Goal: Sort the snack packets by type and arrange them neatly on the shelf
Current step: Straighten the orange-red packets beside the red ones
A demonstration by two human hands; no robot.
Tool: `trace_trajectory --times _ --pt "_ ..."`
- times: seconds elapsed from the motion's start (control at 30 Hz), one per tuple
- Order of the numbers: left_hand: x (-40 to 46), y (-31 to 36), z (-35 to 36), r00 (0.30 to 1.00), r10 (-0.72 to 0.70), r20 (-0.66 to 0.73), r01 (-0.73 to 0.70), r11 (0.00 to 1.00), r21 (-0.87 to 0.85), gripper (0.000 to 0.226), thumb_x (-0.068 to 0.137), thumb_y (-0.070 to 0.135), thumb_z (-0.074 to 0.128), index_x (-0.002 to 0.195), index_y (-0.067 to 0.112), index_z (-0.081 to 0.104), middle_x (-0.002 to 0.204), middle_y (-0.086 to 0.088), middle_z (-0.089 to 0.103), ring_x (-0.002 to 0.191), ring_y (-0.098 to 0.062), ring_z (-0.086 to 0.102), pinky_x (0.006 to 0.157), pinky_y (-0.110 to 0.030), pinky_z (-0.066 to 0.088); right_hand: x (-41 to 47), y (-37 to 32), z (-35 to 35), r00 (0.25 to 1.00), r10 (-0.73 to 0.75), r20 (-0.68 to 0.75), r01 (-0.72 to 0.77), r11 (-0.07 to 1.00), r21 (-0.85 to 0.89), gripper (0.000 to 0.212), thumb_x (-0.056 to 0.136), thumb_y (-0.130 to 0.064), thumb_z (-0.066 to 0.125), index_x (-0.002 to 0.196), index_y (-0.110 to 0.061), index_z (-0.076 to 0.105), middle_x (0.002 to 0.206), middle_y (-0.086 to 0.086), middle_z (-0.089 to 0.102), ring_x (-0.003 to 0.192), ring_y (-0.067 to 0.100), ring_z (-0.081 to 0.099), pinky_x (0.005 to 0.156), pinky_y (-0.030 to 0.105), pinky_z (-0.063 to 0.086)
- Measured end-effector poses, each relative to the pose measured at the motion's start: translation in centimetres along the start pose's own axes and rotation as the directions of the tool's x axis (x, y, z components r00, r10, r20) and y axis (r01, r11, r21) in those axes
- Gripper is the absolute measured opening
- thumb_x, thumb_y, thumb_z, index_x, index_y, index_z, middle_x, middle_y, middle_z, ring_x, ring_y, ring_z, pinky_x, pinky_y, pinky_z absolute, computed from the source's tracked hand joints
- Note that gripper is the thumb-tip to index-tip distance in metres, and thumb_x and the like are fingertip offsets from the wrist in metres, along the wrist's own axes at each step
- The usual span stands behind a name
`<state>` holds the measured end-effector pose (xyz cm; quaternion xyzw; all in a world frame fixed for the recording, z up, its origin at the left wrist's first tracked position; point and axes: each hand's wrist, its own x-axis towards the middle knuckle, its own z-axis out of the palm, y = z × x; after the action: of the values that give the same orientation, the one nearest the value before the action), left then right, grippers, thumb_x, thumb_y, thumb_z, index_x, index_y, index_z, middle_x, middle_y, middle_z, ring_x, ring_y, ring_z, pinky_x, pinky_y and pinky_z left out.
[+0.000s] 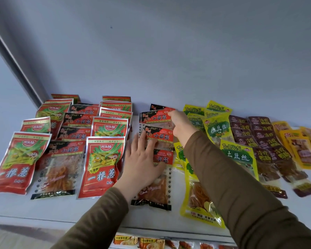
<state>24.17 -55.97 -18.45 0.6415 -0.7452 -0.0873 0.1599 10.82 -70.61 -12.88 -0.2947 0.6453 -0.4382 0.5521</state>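
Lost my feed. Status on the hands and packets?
Left hand flat on gluten packet column. Right hand pinching rear packet. Yellow packets close alongside.

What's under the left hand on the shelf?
The left hand lies flat on a column of overlapping black-and-red snack packets. Its palm hides the middle of the front packet.

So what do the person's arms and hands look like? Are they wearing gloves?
No gloves: both the left hand and the right hand are bare. Both arms wear long, plain olive-brown sleeves reaching the wrists. No rings, watch or markings show.
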Motion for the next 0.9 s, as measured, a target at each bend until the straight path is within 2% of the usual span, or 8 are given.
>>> trace_trajectory --times 0.07,0.13,0.3,0.37,0.47,0.6,0.77,0.9 --pt "0.6 0.8 0.4 0.997 0.018 -0.075 -0.012 0.997 0.075 0.087 0.086 0.078 0.032 0.157 0.031 0.014 0.172 -0.008 -0.003 0.158 -0.031 -0.009 0.127 -0.056 -0.002 0.1 -0.3 0.3 0.999 -0.028 0.017 0.028 1.0 0.004 0.026 0.102 -0.015 0.052 0.076 -0.013 0.049 0.071 0.003 0.047 0.061 0.017 0.043 0.057 0.028 0.038" --pt "1.0 1.2 1.0 0.997 0.027 -0.07 -0.022 0.996 0.082 0.094 0.085 0.086 0.026 0.161 0.037 0.001 0.172 -0.007 -0.007 0.158 -0.03 -0.012 0.125 -0.055 -0.004 0.1 -0.5 0.6 0.998 -0.029 0.057 0.026 0.998 0.056 0.011 0.1 -0.018 0.059 0.092 -0.011 0.061 0.076 0.005 0.06 0.063 0.017 0.056 0.056 0.025 0.047" --pt "1.0 0.2 1.9 1.0 0.03 0.001 -0.03 0.996 0.084 0.091 0.083 0.09 0.024 0.159 0.047 -0.003 0.172 -0.005 0.001 0.158 -0.029 -0.007 0.125 -0.055 0.007 0.4 -0.5 0.6 0.984 -0.017 0.179 0.009 0.999 0.047 0.018 0.095 -0.03 0.07 0.096 -0.013 0.064 0.061 0.001 0.071 0.042 0.012 0.066 0.032 0.017 0.042" --pt "1.0 0.0 1.7 0.999 0.038 -0.004 -0.038 0.997 0.065 0.089 0.082 0.089 0.028 0.158 0.048 0.002 0.172 -0.004 0.004 0.158 -0.029 -0.005 0.124 -0.055 0.011 0.7 -0.1 0.7 0.979 -0.002 0.205 -0.001 1.0 0.016 0.024 0.09 -0.037 0.075 0.092 -0.015 0.066 0.064 -0.001 0.074 0.048 0.012 0.07 0.035 0.018 0.046" --pt "0.9 -0.1 1.5 0.998 0.055 -0.003 -0.055 0.996 0.069 0.087 0.086 0.084 0.037 0.157 0.047 0.005 0.172 -0.003 0.003 0.158 -0.029 -0.005 0.124 -0.054 0.012 1.1 0.4 1.2 0.979 0.001 0.202 0.005 1.0 -0.029 0.033 0.086 -0.039 0.079 0.105 -0.014 0.068 0.096 0.001 0.075 0.081 0.019 0.07 0.063 0.027 0.056" --pt "1.3 -0.5 1.2 0.997 0.073 -0.004 -0.073 0.993 0.094 0.086 0.087 0.082 0.038 0.158 0.047 0.003 0.172 -0.002 -0.002 0.158 -0.028 -0.01 0.125 -0.053 0.009 1.4 0.6 2.2 0.976 -0.062 0.21 0.062 0.998 0.005 0.012 0.092 -0.023 0.074 0.097 -0.016 0.066 0.096 0.006 0.074 0.081 0.023 0.071 0.062 0.029 0.052" --pt "2.1 -1.2 1.2 0.999 0.041 -0.026 -0.038 0.993 0.113 0.084 0.09 0.081 0.031 0.159 0.045 -0.001 0.172 -0.002 -0.008 0.157 -0.028 -0.014 0.124 -0.05 0.004 1.3 0.2 3.1 0.97 -0.163 0.182 0.156 0.986 0.052 0.016 0.096 -0.02 0.069 0.111 -0.014 0.069 0.114 0.009 0.073 0.103 0.027 0.069 0.089 0.042 0.056" --pt "2.0 -1.3 1.6 1.0 0.002 -0.031 0.0 0.998 0.056 0.082 0.092 0.082 0.029 0.159 0.046 -0.001 0.172 -0.001 -0.01 0.157 -0.027 -0.017 0.123 -0.046 0.008 0.2 -0.5 2.5 0.961 -0.065 0.267 0.086 0.994 -0.067 0.01 0.098 -0.027 0.067 0.1 -0.017 0.064 0.095 0.003 0.068 0.082 0.017 0.065 0.06 0.025 0.056"
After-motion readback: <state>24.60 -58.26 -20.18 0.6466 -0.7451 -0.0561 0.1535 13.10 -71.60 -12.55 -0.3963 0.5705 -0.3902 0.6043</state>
